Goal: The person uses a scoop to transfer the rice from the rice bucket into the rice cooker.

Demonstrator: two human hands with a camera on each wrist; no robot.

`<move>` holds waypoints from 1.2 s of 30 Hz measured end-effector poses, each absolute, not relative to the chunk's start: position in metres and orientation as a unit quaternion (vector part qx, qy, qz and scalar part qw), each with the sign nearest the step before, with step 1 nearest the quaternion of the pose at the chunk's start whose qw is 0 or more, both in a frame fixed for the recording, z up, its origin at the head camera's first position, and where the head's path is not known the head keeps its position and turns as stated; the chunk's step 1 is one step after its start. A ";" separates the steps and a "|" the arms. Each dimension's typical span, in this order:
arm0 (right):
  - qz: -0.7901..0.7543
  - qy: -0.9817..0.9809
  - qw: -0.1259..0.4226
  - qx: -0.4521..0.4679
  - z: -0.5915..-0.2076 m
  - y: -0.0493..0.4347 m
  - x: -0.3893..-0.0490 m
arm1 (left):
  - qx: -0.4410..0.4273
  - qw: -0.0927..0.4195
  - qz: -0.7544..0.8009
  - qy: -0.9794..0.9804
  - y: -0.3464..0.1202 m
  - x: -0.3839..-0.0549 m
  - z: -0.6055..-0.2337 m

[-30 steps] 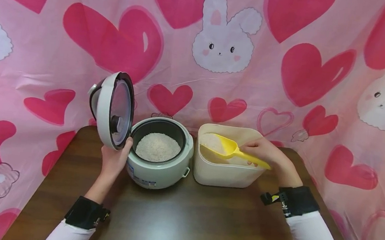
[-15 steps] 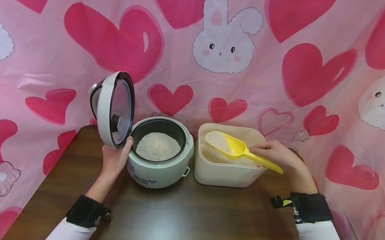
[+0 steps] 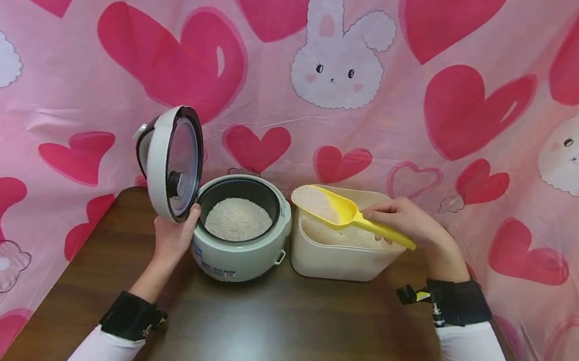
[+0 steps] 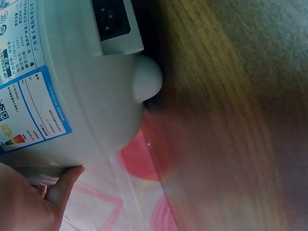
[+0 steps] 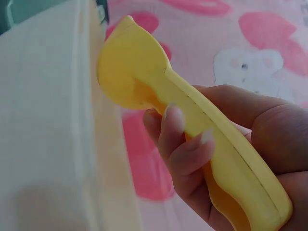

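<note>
In the head view, my left hand [image 3: 172, 241] grips the lower edge of the raised lid [image 3: 158, 161], its thumb beside the rim of the pale green rice cooker [image 3: 243, 267]. White rice [image 3: 239, 220] partly fills the cooker's dark inner pot. My right hand [image 3: 412, 220] holds a yellow scoop [image 3: 347, 215] by the handle, with fingers curled round it in the right wrist view. Rice is heaped in the scoop, whose tip overlaps the left rim of the cream bin [image 3: 334, 263]. The left wrist view shows my thumb against the cooker's labelled side.
More rice [image 3: 363, 237] lies inside the bin, which stands just right of the cooker. Both sit on a dark wooden table [image 3: 263, 331]. Close behind hangs a pink curtain [image 3: 273, 84] with hearts and rabbits. A power socket [image 4: 111, 19] shows on the cooker's side.
The rice-filled scoop has first shifted right, then risen and swung left to the bin's left rim. My left hand and the lid have stayed in place.
</note>
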State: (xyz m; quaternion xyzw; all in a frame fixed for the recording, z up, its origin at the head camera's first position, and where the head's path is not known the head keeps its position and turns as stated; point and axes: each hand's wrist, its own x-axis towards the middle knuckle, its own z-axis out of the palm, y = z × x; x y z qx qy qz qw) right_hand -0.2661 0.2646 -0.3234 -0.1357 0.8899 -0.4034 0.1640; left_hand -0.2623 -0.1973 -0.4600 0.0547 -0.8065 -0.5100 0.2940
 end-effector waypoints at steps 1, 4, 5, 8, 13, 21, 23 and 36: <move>-0.405 0.887 0.167 -0.145 -0.320 0.259 -0.267 | 0.055 0.295 -0.509 -0.807 -0.197 -0.262 -0.460; -0.403 0.882 0.177 -0.168 -0.310 0.241 -0.270 | 0.055 0.299 -0.507 -0.806 -0.197 -0.263 -0.460; -0.401 0.881 0.178 -0.176 -0.307 0.235 -0.271 | 0.056 0.301 -0.506 -0.806 -0.197 -0.263 -0.461; -0.392 0.881 0.179 -0.195 -0.300 0.216 -0.274 | 0.057 0.299 -0.507 -0.806 -0.196 -0.263 -0.461; -0.365 0.891 0.165 -0.213 -0.289 0.187 -0.277 | 0.057 0.292 -0.510 -0.807 -0.196 -0.264 -0.461; -0.322 0.916 0.142 -0.192 -0.275 0.153 -0.274 | 0.068 0.283 -0.510 -0.810 -0.197 -0.262 -0.460; -0.310 0.922 0.135 -0.189 -0.274 0.147 -0.275 | 0.068 0.282 -0.508 -0.811 -0.198 -0.263 -0.459; -0.240 0.950 0.072 -0.188 -0.277 0.119 -0.273 | 0.065 0.277 -0.510 -0.812 -0.202 -0.271 -0.460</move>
